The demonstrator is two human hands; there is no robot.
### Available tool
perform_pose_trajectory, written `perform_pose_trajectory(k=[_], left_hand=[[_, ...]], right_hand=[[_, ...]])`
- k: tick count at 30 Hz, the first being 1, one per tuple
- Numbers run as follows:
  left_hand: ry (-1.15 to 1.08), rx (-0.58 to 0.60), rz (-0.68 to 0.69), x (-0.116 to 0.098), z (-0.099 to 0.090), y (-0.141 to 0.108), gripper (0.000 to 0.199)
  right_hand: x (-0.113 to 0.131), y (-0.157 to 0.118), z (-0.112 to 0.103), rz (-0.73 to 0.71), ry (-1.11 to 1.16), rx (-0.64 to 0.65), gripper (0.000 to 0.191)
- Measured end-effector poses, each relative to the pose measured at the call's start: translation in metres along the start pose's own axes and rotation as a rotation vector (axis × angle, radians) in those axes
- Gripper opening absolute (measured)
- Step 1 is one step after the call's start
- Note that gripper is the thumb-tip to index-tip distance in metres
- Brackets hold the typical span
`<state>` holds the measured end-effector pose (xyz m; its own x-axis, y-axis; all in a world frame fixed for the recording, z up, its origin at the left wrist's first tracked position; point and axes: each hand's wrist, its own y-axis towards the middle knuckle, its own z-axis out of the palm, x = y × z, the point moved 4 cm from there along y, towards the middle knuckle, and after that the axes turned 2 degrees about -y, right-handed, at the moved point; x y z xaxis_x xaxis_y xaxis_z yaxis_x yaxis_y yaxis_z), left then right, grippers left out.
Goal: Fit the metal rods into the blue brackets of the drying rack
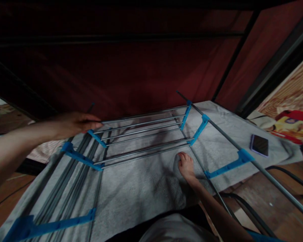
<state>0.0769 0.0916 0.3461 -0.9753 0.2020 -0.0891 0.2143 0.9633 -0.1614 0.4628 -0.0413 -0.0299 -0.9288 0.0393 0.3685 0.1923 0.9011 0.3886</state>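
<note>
A rack frame of grey metal rods (pixel 146 125) and blue plastic brackets lies partly assembled on a pale cloth. My left hand (pixel 78 125) reaches in from the left, its thumb and fingers closed on the left end of the farthest crossing rod, just above a small blue bracket (pixel 98 138). A larger blue bracket (pixel 82 158) sits below that hand. My right hand (pixel 186 164) is on the cloth in front of the crossing rods, fingers curled together, with nothing visible in them. Right of it, a blue bracket (pixel 227 165) joins two long side rods.
Several loose grey rods (pixel 68 181) lie lengthwise at the left, over another blue bracket (pixel 58 227). A phone (pixel 259 145) rests on the cloth (pixel 136 191) at the right. A red and yellow package (pixel 294 124) is beyond it. A dark red panel (pixel 131 74) rises behind the rack.
</note>
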Motion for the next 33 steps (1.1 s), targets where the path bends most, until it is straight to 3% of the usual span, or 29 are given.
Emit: perform_pose_trajectory(k=[2,7,11,15,19,24,29,33], left_hand=[[-0.015,0.096,0.077,-0.022,0.013,0.011,0.03],[0.024,0.137,0.286,-0.071,0.035,0.029,0.02],[0.0,0.162,0.371,-0.099,0.047,0.036,0.019],[-0.023,0.056,0.377,-0.122,0.062,0.025,0.03],[-0.137,0.044,0.306,-0.126,0.088,-0.006,0.032],[-0.163,0.115,0.188,-0.127,0.143,-0.041,0.035],[-0.111,0.02,0.315,-0.157,0.212,-0.06,0.047],[-0.126,0.038,0.334,-0.177,0.25,-0.064,0.048]], right_hand=[[0.0,0.0,0.0,0.007,0.006,-0.007,0.047],[0.001,0.0,-0.001,0.012,0.025,-0.009,0.047],[0.0,0.0,0.0,0.006,0.053,0.006,0.048],[-0.001,-0.001,-0.001,0.012,0.059,0.009,0.047],[-0.001,-0.001,-0.001,0.008,0.051,0.002,0.046],[-0.002,-0.001,0.0,-0.001,0.044,-0.045,0.043],[-0.003,-0.001,0.001,-0.041,0.094,-0.035,0.04],[-0.006,0.0,0.003,-0.057,0.107,-0.017,0.041]])
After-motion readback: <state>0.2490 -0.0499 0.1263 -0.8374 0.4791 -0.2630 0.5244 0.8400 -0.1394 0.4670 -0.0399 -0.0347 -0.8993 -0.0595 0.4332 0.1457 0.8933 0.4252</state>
